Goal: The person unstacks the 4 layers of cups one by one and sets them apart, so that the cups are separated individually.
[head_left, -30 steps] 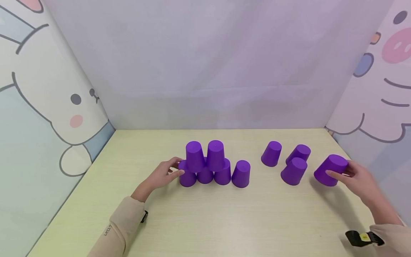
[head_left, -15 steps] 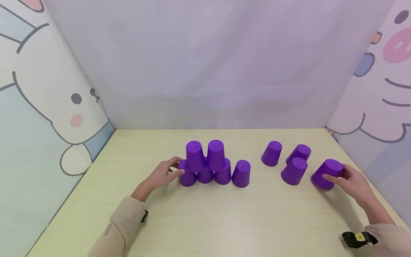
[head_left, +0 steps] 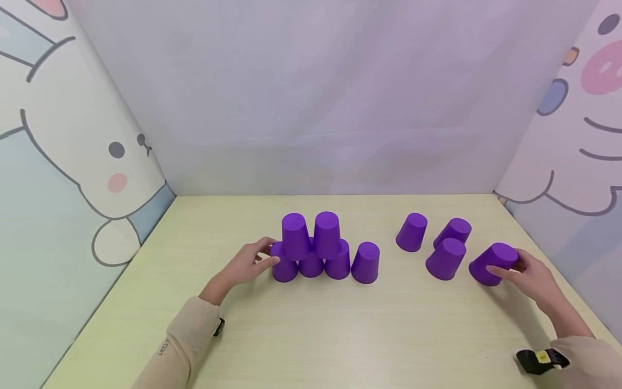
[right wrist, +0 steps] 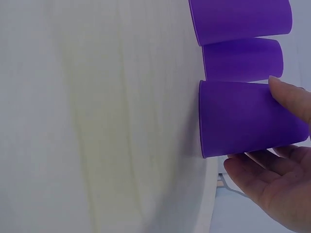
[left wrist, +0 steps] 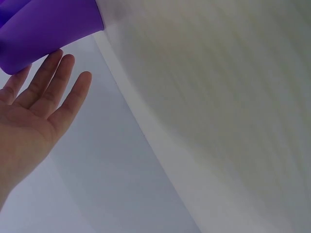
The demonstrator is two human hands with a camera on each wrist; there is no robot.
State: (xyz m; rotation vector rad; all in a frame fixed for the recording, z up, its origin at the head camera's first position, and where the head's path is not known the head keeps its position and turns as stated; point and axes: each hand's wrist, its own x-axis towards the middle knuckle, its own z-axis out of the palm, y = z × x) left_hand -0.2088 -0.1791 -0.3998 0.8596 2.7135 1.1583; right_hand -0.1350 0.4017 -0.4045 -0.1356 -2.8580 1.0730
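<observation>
Upside-down purple cups stand on the table. My left hand (head_left: 250,265) is at the leftmost bottom cup (head_left: 285,271) of a small stack, its thumb at the front and fingers behind. In the left wrist view the fairly straight fingers (left wrist: 57,80) touch that cup (left wrist: 53,29). Two upper cups, one left (head_left: 295,235) and one right (head_left: 327,233), straddle the three below. At the far right my right hand (head_left: 532,275) grips a cup (head_left: 491,265) by its side, thumb opposite fingers. Its rim is close to the table in the right wrist view, mouth down.
A single cup (head_left: 365,263) stands just right of the stack. Between it and my right hand are three more: one at the back (head_left: 412,232), one behind right (head_left: 455,229), one in front (head_left: 445,260). A pale curtain (head_left: 330,135) borders the table (head_left: 340,335).
My right hand has lowered its cup toward the table and shifted it slightly left, closer to the neighbouring cups. My left hand and the stack have stayed put.
</observation>
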